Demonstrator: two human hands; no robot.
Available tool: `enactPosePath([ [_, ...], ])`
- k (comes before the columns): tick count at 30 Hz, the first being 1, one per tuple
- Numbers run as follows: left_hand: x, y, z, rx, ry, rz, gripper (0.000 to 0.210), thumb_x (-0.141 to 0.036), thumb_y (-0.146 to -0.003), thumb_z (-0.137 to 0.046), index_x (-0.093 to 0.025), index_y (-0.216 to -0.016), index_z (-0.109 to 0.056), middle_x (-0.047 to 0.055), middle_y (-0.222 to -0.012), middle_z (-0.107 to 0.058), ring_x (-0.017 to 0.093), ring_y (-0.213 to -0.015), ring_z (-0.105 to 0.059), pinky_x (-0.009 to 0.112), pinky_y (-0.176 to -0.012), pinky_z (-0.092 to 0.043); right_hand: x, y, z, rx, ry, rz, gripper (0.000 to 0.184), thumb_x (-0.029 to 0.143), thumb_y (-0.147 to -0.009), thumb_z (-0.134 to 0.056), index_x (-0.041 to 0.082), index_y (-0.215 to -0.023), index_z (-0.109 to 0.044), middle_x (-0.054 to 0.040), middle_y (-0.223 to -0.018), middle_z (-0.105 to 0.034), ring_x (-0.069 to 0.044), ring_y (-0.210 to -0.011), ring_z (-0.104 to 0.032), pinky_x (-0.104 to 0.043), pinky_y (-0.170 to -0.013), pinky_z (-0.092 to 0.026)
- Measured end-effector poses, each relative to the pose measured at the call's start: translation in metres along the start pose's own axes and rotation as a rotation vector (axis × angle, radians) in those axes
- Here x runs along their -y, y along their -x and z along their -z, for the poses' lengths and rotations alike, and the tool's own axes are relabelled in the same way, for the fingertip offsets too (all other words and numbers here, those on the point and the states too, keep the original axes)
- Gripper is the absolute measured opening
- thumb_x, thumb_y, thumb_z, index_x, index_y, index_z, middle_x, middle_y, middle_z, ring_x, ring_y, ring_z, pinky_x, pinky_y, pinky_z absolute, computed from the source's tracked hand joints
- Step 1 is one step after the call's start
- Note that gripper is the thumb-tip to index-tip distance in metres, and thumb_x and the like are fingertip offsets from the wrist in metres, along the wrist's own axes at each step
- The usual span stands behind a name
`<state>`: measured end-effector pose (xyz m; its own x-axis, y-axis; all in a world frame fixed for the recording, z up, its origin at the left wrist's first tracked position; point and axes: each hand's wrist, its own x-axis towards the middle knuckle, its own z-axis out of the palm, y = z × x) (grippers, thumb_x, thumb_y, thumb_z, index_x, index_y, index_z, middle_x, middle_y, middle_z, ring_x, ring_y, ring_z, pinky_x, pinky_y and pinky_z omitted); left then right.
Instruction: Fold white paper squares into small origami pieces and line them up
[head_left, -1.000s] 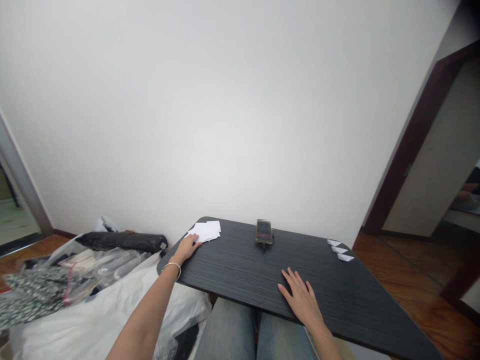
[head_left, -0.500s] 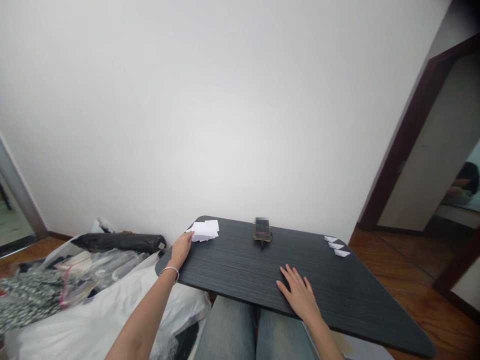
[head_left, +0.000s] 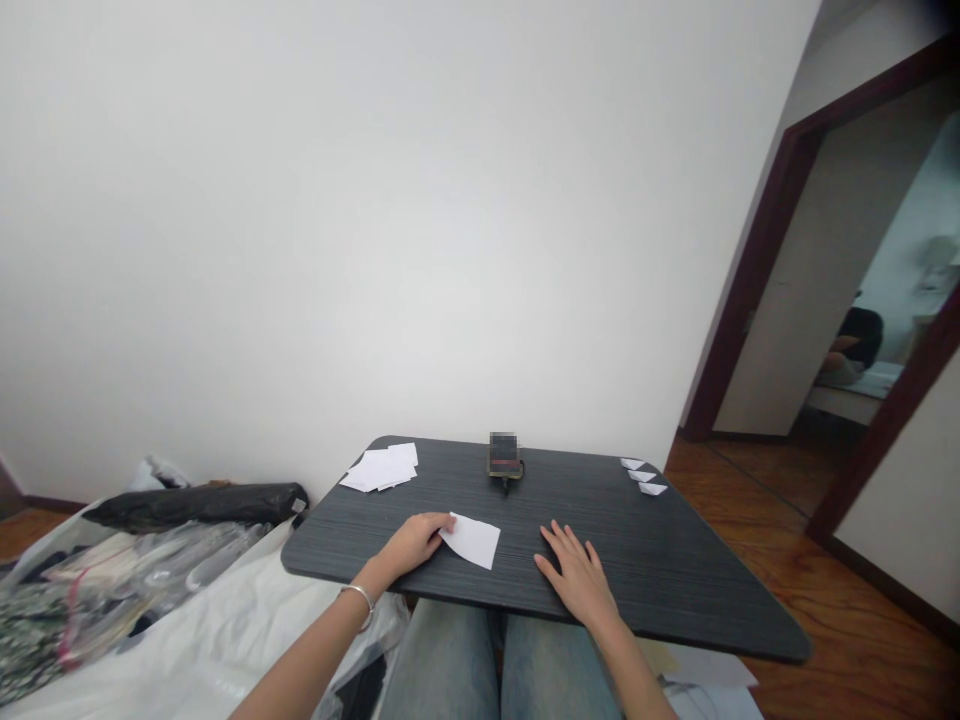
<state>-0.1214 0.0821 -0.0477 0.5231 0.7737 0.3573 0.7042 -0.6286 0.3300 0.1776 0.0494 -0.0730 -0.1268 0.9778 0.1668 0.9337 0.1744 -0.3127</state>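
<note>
Between the thumb and fingers of my left hand (head_left: 415,543) is the left corner of a white sheet of paper (head_left: 474,541), over the near middle of the dark table. My right hand (head_left: 576,575) rests palm down near the front edge, fingers spread, holding nothing. A loose pile of white paper sheets (head_left: 381,468) lies at the table's far left. Several small folded paper pieces (head_left: 643,476) sit in a slanting row at the far right.
A small dark device (head_left: 504,456) with a cable stands at the back middle of the black table (head_left: 705,580), close to the white wall. Bags and plastic-wrapped goods (head_left: 195,560) fill the floor on the left. A doorway opens at the right, with a person partly visible beyond.
My left hand has moved from the pile toward the table's middle, bringing one sheet with it. My right hand stays flat on the table. The view has turned slightly right.
</note>
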Motion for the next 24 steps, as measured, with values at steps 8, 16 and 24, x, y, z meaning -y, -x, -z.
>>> enactPosePath([
  [8,-0.052,-0.010,-0.010,0.071,0.153,-0.028,0.025,-0.006,-0.074,-0.043,-0.019,-0.093,-0.052,0.006,-0.105,-0.060,0.020,-0.096,-0.056,0.029,-0.082,-0.042,0.002,0.001,0.004,0.008,-0.031,-0.005,0.052,0.045,-0.084,-0.033,0.022,-0.130,-0.036,-0.0035,-0.140,-0.029,-0.022,-0.130,-0.019,-0.044,-0.104,-0.012],
  [16,-0.064,-0.027,-0.025,0.119,0.226,-0.169,0.040,-0.005,-0.075,-0.045,-0.024,-0.107,-0.058,0.005,-0.113,-0.059,0.019,-0.107,-0.051,0.032,-0.091,-0.039,0.001,0.001,0.005,-0.026,-0.088,0.003,0.047,0.041,-0.083,-0.038,0.023,-0.126,-0.042,-0.0042,-0.138,-0.033,-0.021,-0.129,-0.023,-0.043,-0.103,-0.012],
  [24,-0.060,-0.030,-0.030,-0.025,0.169,-0.134,0.040,-0.005,-0.078,-0.043,-0.030,-0.103,-0.062,0.001,-0.130,-0.046,0.020,-0.124,-0.034,0.042,-0.101,-0.031,-0.014,-0.001,0.010,-0.118,-0.632,0.067,0.031,0.026,-0.080,-0.041,0.020,-0.104,-0.060,-0.0068,-0.110,-0.062,-0.022,-0.108,-0.051,-0.041,-0.096,-0.032],
])
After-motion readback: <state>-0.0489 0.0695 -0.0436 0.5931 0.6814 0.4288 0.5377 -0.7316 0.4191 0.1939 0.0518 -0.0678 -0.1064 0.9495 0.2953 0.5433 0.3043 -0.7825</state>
